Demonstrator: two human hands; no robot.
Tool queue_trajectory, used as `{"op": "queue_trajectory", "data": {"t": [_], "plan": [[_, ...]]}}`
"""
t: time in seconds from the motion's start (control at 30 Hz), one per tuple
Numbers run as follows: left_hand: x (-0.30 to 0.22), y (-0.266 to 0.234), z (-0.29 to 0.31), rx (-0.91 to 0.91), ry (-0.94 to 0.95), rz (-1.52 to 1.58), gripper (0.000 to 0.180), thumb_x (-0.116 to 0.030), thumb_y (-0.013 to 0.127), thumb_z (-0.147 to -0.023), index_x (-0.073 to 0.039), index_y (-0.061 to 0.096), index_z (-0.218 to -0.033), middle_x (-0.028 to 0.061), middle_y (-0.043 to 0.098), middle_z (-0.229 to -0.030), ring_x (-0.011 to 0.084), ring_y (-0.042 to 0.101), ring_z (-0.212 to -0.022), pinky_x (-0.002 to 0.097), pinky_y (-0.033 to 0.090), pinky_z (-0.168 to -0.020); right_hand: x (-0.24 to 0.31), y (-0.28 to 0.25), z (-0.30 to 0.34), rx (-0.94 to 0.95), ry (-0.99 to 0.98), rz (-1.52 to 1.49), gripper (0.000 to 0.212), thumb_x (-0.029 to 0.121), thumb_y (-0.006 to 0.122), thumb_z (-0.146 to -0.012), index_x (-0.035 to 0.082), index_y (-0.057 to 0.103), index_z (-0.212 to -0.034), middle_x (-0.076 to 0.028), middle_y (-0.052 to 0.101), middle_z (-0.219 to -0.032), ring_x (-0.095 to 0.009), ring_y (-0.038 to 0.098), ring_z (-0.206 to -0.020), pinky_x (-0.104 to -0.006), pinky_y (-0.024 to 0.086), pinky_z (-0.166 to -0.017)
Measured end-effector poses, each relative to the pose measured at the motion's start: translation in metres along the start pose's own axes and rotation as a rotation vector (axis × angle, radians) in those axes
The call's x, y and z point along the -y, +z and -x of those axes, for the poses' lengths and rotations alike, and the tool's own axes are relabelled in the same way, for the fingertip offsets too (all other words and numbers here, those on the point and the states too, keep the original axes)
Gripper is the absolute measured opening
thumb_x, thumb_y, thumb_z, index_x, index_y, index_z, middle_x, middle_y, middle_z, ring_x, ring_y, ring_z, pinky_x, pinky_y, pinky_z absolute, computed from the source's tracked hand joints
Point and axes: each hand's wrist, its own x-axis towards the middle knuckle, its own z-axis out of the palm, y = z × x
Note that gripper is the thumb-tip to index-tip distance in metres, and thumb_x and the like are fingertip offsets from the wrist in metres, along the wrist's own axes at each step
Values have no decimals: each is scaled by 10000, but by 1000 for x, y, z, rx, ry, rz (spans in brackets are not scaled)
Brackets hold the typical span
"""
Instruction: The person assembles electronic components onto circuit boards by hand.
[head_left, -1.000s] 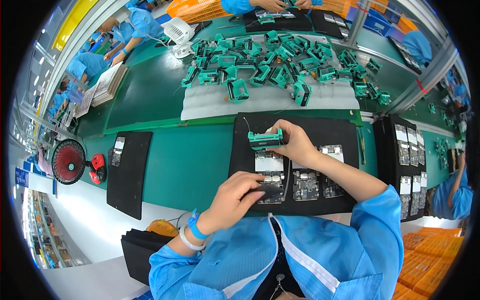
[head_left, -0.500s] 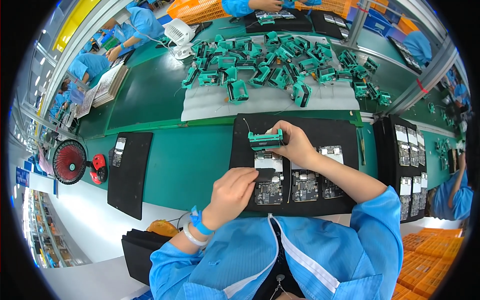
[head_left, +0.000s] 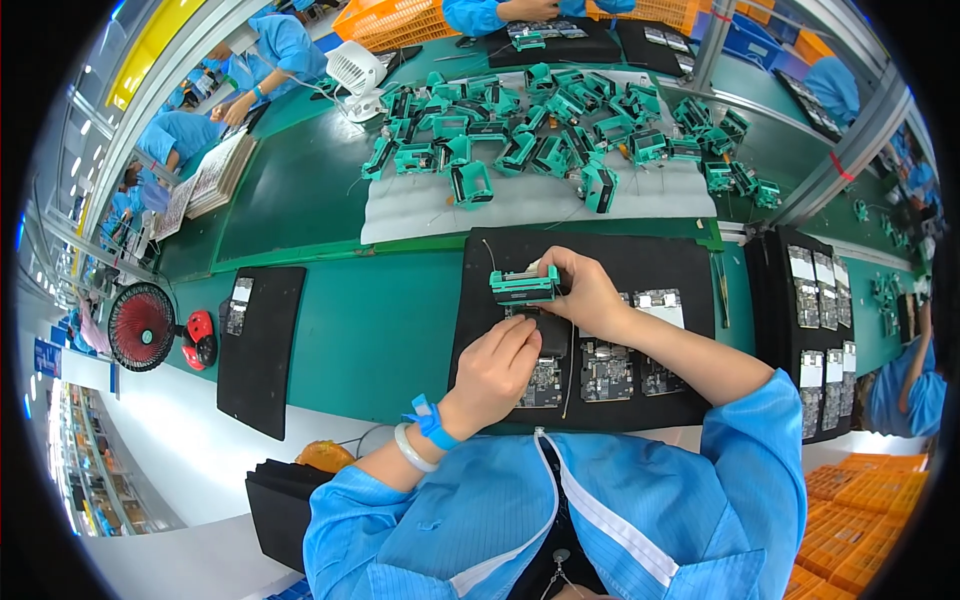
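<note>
My right hand (head_left: 588,292) is closed on a teal plastic frame (head_left: 524,286), gripping its right end above the black mat. A thin wire sticks up from the frame's left side. Just below it, my left hand (head_left: 497,362) pinches a dark, flat, sheet-like piece (head_left: 551,334); the fingertips hide part of it. This piece overlaps a circuit board (head_left: 541,385) lying on the black mat (head_left: 468,335). More circuit boards (head_left: 607,372) lie to the right, partly under my right forearm.
Many teal frames (head_left: 473,184) lie on a white sheet (head_left: 420,221) beyond the mat. Black boards with circuit boards (head_left: 807,300) stand at right, another black board (head_left: 262,350) at left. A white fan (head_left: 355,70) stands farther back; a metal post (head_left: 850,150) rises at right.
My left hand has moved up and to the right with the dark sheet-like piece, closer to the teal frame. The frame in my right hand has shifted slightly left.
</note>
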Motion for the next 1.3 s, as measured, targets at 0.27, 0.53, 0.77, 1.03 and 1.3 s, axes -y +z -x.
{"op": "queue_trajectory", "data": {"t": [0.27,0.53,0.77,1.03,1.3], "plan": [[2,7,0,-27,0,-33,227,-9,669,-697,53,649,-914,185,670,-986,318,667,-951,352,580,-758,-2,0,-1,1,-29,45,296,-71,743,-796,46,507,-934,-29,627,-1006,-88,599,-964,-274,517,-846],[7,5,-6,71,-54,50,140,6,692,-693,9,639,-823,136,694,-969,240,662,-811,332,559,-702,-3,0,-1,-13,-50,58,283,-64,740,-793,45,516,-927,-36,628,-1014,-93,599,-970,-279,514,-860],[5,2,-12,154,32,-54,166,-21,663,-664,5,614,-820,137,666,-952,230,643,-818,312,556,-695,3,0,1,-22,-76,70,283,-59,745,-784,38,518,-922,-31,636,-983,-91,600,-943,-264,510,-850],[7,1,-8,124,-48,17,208,-1,693,-672,-11,652,-876,122,701,-991,239,654,-816,327,555,-705,33,-98,-36,-84,-206,332,616,-16,666,-767,92,513,-1354,-104,578,-1323,-233,599,-1128,-368,489,-929],[12,-5,-6,-40,-142,143,205,23,701,-702,-9,665,-901,126,716,-1004,252,672,-837,333,555,-712,-41,-123,-73,-469,32,598,389,246,775,-763,-20,615,-998,-212,659,-865,-377,651,-771,-406,510,-678]]}}
